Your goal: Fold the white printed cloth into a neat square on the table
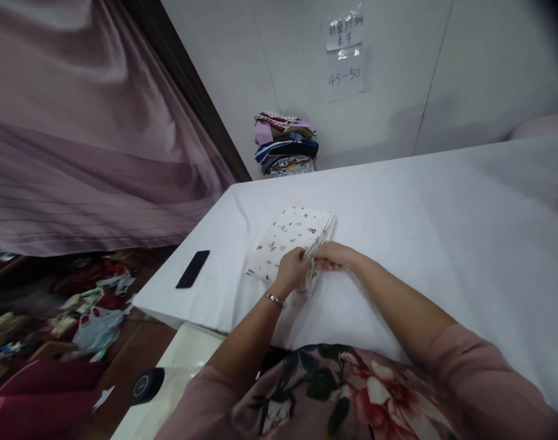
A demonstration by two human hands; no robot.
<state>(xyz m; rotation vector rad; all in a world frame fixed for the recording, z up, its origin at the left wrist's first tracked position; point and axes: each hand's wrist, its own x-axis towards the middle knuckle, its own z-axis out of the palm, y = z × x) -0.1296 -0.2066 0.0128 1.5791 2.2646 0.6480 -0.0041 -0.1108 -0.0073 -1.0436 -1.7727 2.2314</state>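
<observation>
Nearest, the person's floral garment (343, 391) fronts the near edge of a white-covered table (384, 214). To the near left, a round black object (148, 386) sits on a separate pale surface (187, 354). The left hand (294, 269), with a bracelet (275, 300) at its wrist, and the right hand (334, 255) meet at the right, near part of a folded cloth (285, 235), white with small dark motifs. Both have their fingers curled nearly closed, pinching the layered edge; the exact fingertip contact is hidden. The cloth lies on the table, its main panel extending far and left of the left hand; the right hand is just beyond its right edge. Well to the left, a flat black rectangular object (193, 269) rests on the table. Left of the table, a plastic bag (98, 330) lies among clutter, below a mauve curtain (99, 122). Beyond the far edge, a stack of folded fabrics (286, 146) stands against a pale wall (398, 85) bearing two paper sheets (347, 76), the lower marked "45-50".
</observation>
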